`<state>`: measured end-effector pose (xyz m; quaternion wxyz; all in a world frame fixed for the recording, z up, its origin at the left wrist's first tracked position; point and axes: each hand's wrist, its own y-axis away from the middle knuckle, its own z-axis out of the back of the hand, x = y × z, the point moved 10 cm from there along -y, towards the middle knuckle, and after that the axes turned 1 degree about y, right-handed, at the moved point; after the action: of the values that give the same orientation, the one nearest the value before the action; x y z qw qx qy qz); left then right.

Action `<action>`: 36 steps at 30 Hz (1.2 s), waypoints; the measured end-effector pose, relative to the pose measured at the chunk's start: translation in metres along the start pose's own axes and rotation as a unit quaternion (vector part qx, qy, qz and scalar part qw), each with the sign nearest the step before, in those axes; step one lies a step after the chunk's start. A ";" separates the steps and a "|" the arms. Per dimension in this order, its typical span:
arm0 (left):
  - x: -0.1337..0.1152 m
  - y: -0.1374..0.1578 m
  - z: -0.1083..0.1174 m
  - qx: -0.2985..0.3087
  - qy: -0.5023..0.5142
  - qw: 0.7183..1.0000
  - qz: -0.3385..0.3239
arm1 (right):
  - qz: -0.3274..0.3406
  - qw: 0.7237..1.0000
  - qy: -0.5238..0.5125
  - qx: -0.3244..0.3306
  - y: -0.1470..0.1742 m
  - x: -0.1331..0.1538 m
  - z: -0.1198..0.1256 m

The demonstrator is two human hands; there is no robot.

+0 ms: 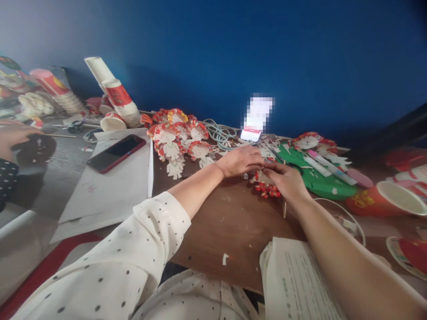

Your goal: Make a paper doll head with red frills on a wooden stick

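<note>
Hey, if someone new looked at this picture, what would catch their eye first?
Probably the left hand and right hand, close together mid-picture over the brown table, the right one holding a small red-fringed piece. Just left of them, a cluster of red-fringed paper figures stands out. Behind the hands, a bright, partly pixelated screen glows before the blue wall.

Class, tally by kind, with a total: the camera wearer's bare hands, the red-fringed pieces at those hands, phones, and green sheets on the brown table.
Hands (left hand, right hand): 2
Red-fringed piece: 1
Phones (dark phone, lit phone): 2
Green sheet: 1
Total: 6
</note>
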<state>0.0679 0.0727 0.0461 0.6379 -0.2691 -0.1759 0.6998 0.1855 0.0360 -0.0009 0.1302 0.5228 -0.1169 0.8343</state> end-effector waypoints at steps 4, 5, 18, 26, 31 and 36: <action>-0.003 0.000 0.001 -0.003 -0.022 1.000 -0.017 | -0.028 0.999 -0.012 -0.010 -0.003 -0.010 0.003; -0.004 0.000 0.001 -0.003 -0.030 0.999 -0.020 | -0.029 0.999 -0.014 -0.011 -0.003 -0.011 0.004; -0.005 -0.002 0.006 0.016 -0.105 0.994 0.019 | -0.030 0.999 -0.008 0.010 -0.003 -0.013 0.000; -0.005 -0.001 0.004 0.011 -0.111 0.993 0.024 | -0.037 0.999 0.011 -0.006 -0.003 -0.015 0.003; -0.006 -0.002 0.004 0.008 -0.105 0.994 0.029 | -0.033 0.999 0.026 -0.016 0.000 -0.009 0.003; -0.006 -0.003 0.004 0.007 -0.092 0.995 0.037 | -0.026 0.999 0.036 -0.013 0.003 -0.001 0.002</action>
<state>0.0682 0.0675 0.0523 0.5942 -0.2053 -0.2189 0.7462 0.1865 0.0320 -0.0015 0.1627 0.4940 -0.1093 0.8471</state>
